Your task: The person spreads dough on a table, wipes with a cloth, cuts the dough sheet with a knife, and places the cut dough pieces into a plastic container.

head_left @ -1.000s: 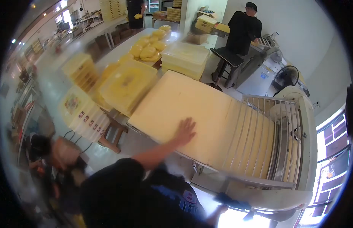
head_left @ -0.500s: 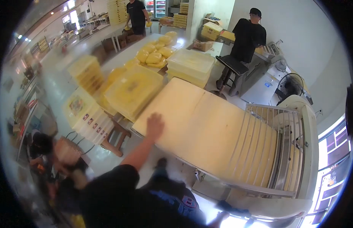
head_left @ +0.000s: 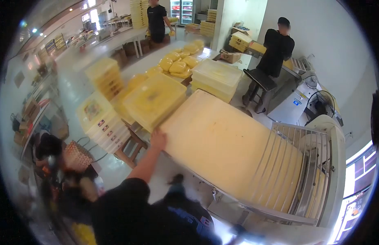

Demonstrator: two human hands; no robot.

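A wide sheet of pale yellow dough (head_left: 222, 134) covers the flat bed of a dough-rolling machine (head_left: 334, 171). Its right part runs beneath a metal bar guard (head_left: 279, 163). My left hand (head_left: 159, 139) rests at the near left corner of the sheet, its fingers laid against the edge and slightly blurred. I see nothing lifted in it. Just behind that hand stands a lidded tub (head_left: 155, 98) with yellow contents. My right hand is not visible; the lower edge of the view is smeared and glary.
More stacked tubs (head_left: 216, 77) stand behind the bed, and labelled boxes (head_left: 104, 126) sit on a wooden stool (head_left: 134, 147). Yellow bagged lumps (head_left: 177, 63) lie on a table. One person (head_left: 275, 49) stands at the back right, another (head_left: 157, 22) farther back, and someone (head_left: 50, 149) is low at left.
My left hand has slid from the dough's surface to its near left edge. A line across the dough no longer shows. The whole view has shifted slightly.
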